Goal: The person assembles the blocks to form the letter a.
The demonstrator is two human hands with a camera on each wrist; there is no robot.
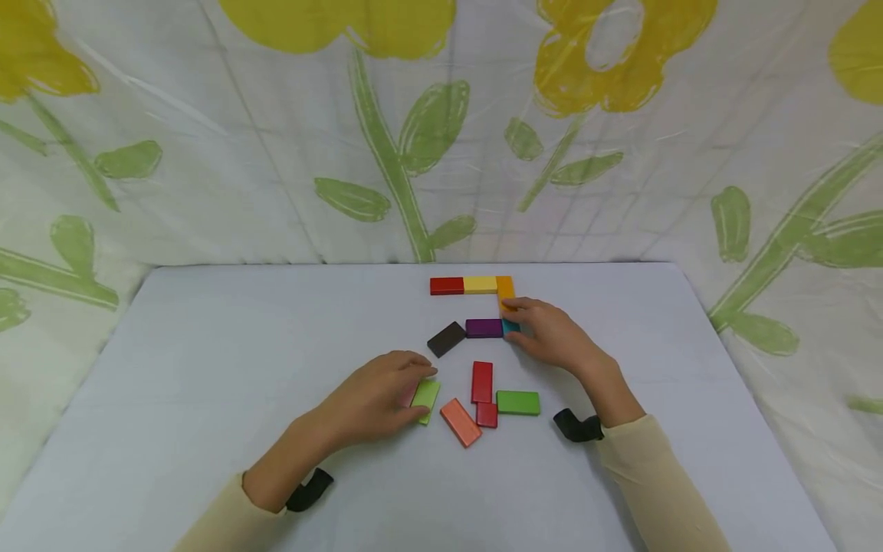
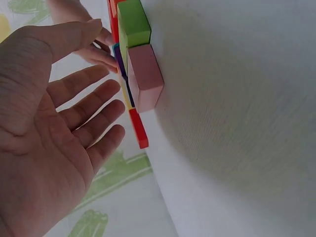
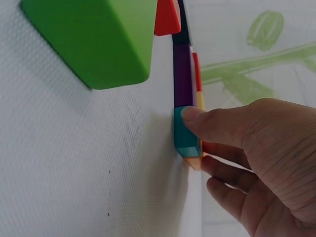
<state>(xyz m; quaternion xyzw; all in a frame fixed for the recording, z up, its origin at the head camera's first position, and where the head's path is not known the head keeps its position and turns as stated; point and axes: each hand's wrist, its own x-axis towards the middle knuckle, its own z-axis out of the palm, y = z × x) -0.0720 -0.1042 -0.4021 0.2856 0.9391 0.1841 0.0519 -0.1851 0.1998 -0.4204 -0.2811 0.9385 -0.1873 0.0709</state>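
White table, scattered coloured blocks

looks like a makeshift recording corner, not a lived-in room: a plain white bench closed in on three sides by a flower-printed plastic sheet.
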